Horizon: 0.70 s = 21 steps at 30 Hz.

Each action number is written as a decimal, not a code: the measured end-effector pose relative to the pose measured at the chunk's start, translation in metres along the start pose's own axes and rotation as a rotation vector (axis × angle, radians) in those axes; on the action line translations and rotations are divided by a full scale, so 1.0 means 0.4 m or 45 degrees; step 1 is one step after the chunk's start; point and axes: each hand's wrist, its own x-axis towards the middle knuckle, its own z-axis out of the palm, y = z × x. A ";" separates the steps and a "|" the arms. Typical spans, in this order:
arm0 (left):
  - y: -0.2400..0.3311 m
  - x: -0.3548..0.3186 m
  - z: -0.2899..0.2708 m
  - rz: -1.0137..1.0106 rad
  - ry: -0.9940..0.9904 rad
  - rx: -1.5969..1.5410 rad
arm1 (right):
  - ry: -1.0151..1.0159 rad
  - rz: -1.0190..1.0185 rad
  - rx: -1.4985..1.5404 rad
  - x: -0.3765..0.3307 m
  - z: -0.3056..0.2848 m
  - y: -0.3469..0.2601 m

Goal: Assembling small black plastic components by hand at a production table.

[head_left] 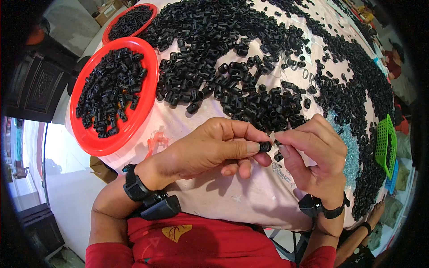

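Cloth-covered and pale, the worktop (214, 201) meets a red shirt (196, 236) at its near edge, and a heap of loose black fittings (205, 27) spreads toward its far edge. That heap stops short of the near edge, probably to leave the hands room. By the left edge sits a round red tray (152, 67) of similar black pieces (107, 89), with a smaller red tray (155, 12) beyond; their rims likely keep the contents apart. One black fitting (266, 146) is held above the worktop's near part, pinched between the thumb and fingers of the left hand (214, 145), a grip that seems to suit so small a part and leaves its right end exposed. The left forearm angles inward, the lower fingers curled beneath. The right hand (317, 149) rises from the lower right, knuckles bent high, thumb and forefinger beside the fitting; whether that grip is closed on a tiny piece, I cannot tell.
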 end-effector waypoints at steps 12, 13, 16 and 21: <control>-0.003 0.005 0.016 0.153 0.157 0.216 | -0.065 0.353 0.228 0.006 0.025 -0.028; -0.003 0.005 0.018 0.165 0.177 0.219 | -0.070 0.373 0.238 0.007 0.024 -0.029; -0.002 0.004 0.023 0.196 0.217 0.330 | -0.037 0.283 0.183 0.001 0.028 -0.018; 0.000 0.000 0.034 0.194 0.272 0.390 | -0.043 0.242 0.153 0.003 0.030 -0.014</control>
